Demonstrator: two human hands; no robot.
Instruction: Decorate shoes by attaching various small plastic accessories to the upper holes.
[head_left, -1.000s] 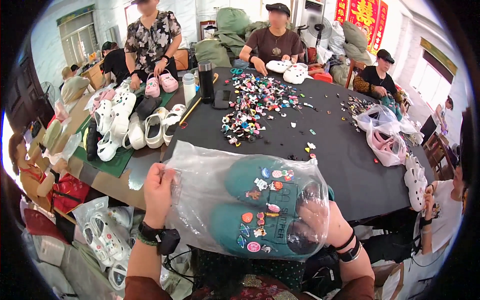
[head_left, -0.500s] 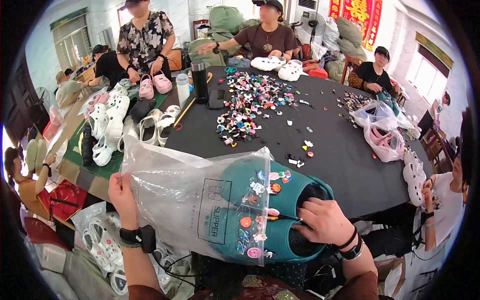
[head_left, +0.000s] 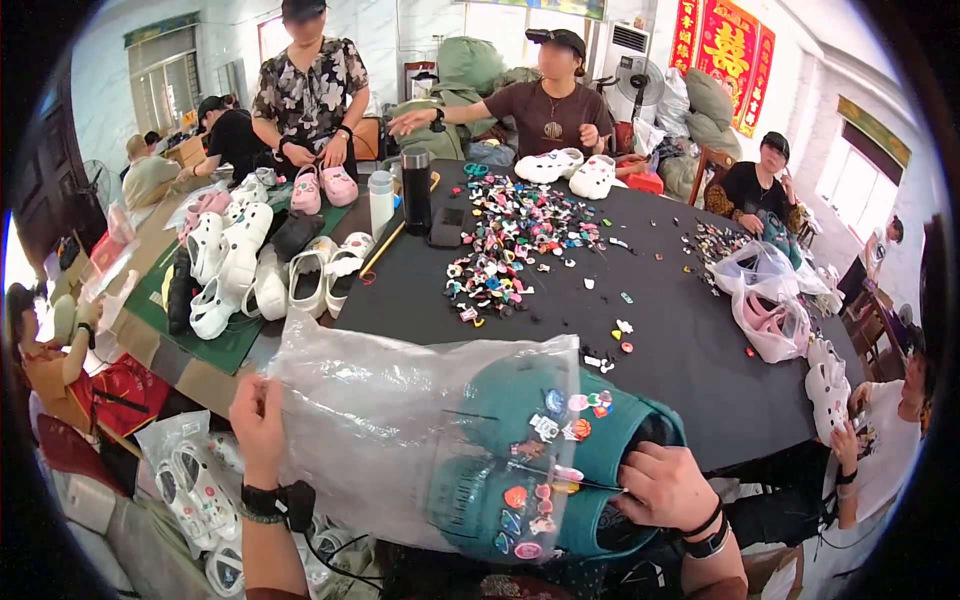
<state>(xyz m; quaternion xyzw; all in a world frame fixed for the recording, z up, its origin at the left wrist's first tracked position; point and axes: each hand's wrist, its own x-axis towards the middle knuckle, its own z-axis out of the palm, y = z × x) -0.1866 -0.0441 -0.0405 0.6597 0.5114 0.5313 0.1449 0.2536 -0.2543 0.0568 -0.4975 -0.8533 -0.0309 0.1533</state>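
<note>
A pair of teal clogs (head_left: 628,425) decorated with colourful charms lies side by side, toes pointing left, in front of me. A clear plastic bag (head_left: 350,420) covers their front parts, while the heels stick out of its mouth on the right. My left hand (head_left: 260,425) is closed on the bag's left end. My right hand (head_left: 668,487) has its fingers inside the heel openings, gripping the inner sides of both clogs where they meet. Its fingertips are partly hidden in the shoes.
Loose shoe charms (head_left: 525,230) are heaped on the dark table (head_left: 690,385). A black bottle (head_left: 416,190) and several white clogs (head_left: 240,245) stand at the left. Pink clogs lie in a plastic bag (head_left: 765,310) at the right. Bagged clogs (head_left: 195,490) sit low left. Other people work around the table.
The bag and the clogs have shifted a little to the right together with both hands. The bag has turned slightly, and its printed panel no longer shows. The camera view has tilted up somewhat.
</note>
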